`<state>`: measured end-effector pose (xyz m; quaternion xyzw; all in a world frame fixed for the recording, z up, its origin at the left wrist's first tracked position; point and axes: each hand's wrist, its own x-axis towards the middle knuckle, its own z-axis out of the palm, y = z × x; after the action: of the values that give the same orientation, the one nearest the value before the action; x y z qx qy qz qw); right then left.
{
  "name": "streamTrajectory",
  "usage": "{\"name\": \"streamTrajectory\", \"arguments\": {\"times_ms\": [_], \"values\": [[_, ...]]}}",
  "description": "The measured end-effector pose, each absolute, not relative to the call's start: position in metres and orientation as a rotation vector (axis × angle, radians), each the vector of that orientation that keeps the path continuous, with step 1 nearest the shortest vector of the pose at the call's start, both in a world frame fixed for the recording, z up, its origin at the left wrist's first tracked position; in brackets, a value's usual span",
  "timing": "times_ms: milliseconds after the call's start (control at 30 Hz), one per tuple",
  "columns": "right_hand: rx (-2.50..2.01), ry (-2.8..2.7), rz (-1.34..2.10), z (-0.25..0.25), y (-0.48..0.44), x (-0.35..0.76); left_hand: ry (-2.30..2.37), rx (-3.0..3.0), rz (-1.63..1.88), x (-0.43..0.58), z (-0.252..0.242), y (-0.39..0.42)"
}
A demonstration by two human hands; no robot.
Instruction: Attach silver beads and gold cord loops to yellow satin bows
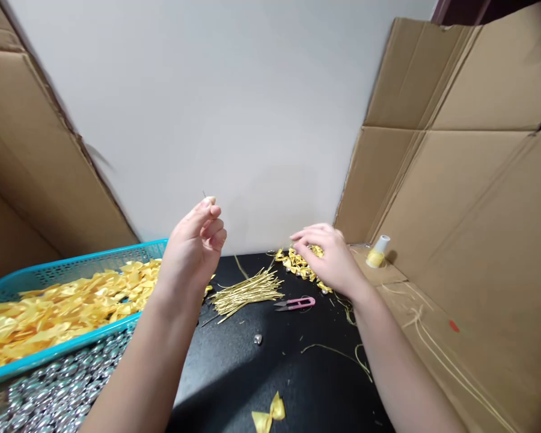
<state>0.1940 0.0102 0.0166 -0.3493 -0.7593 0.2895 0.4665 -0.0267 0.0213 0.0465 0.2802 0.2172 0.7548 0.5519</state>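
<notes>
My left hand (198, 237) is raised over the back of the black table, thumb and index finger pinched on a needle (204, 194) whose thin tip sticks up above them. My right hand (327, 255) hovers at the back right, fingers loosely stretched and the thumb a little apart. It is over a pile of small yellow bows with silver beads (297, 264); no held thing shows in it. Between the hands lie a bundle of gold cords (247, 293) and pink thread snips (297, 304). One silver bead (258, 340) and a yellow ribbon bow (269, 415) lie nearer me.
A blue basket (63, 338) of yellow bows stands at left, with many silver beads (58, 385) in front. A small bottle or spool with yellow contents (377, 252) stands on cardboard (478, 288) at right. Loose cord (333, 349) lies on the table; a pale wall (234, 108) rises behind.
</notes>
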Motion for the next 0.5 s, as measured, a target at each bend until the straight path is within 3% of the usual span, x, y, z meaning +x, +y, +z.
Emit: {"name": "streamTrajectory", "arguments": {"times_ms": [100,233,500], "values": [[-0.678,-1.844,0.858,0.0227,0.0042,0.1978,0.498,0.658,1.781,-0.0282,0.0461,0.0220],[-0.617,-1.522,0.796,0.0228,0.0058,0.1984,0.496,0.646,1.780,-0.0287,0.0472,0.0213],[-0.502,-1.168,1.167,0.0254,0.0115,0.2009,0.525,0.809,1.606,-0.0297,0.0435,0.0224]]}}
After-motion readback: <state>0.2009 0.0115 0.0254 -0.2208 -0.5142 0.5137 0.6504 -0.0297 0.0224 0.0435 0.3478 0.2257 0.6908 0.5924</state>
